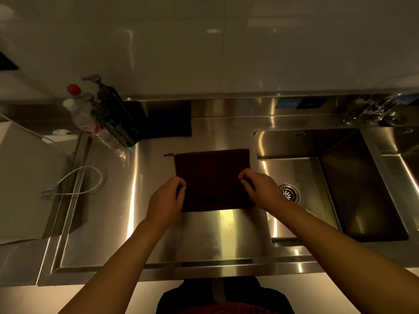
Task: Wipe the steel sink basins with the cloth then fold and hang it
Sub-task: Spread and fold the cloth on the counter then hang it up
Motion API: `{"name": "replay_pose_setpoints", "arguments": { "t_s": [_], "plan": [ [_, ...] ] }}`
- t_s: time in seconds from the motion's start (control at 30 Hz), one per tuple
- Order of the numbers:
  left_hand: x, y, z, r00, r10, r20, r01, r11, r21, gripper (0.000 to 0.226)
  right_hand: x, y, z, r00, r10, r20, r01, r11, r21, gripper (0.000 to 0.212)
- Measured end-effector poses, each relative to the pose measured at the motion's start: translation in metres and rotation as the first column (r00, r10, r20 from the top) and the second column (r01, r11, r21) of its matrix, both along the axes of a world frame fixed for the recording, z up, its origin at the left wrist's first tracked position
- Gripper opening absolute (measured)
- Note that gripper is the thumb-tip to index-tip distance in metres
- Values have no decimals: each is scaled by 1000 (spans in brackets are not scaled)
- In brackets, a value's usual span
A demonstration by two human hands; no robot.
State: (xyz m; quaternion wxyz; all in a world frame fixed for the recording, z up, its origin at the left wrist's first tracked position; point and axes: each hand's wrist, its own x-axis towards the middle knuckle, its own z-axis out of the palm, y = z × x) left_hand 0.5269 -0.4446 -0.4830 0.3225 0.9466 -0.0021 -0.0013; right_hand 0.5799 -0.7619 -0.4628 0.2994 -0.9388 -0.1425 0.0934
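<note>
Dark cloth (212, 168) lies flat on the steel counter (226, 234), between both hands. Left hand (166, 200) and right hand (263, 191) each pinch a side edge. Sink basin (353, 177) just right of the right hand.

A matt, dark maroon cloth (212, 175) lies on a brushed steel draining board (222, 236) that throws back bright streaks of light, beside a steel sink basin (353, 177) with the same satin sheen. Behind stand clear plastic bottles (90, 123), a glossy dark green pump bottle (115, 116) and shiny pale wall tiles (204, 53).
</note>
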Motion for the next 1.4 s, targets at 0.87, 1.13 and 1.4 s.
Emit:
{"name": "replay_pose_setpoints", "arguments": {
  "t_s": [0.87, 1.13, 1.4],
  "plan": [
    [145, 19, -55, 984, 140, -113, -137, 990, 31, 16, 136, 6, -50, 977, -178, -119, 174, 984, -41, 9],
    [126, 10, -39, 999, 30, -32, -29, 998, 50, 25, 111, 12, -47, 999, -16, 38, 21, 988, -153, 29],
    [37, -8, -51, 965, -215, -149, 233, 965, 118, 22, 33, 9, -60, 970, 160, -180, -184, 974, -128, 44]
  ]
}}
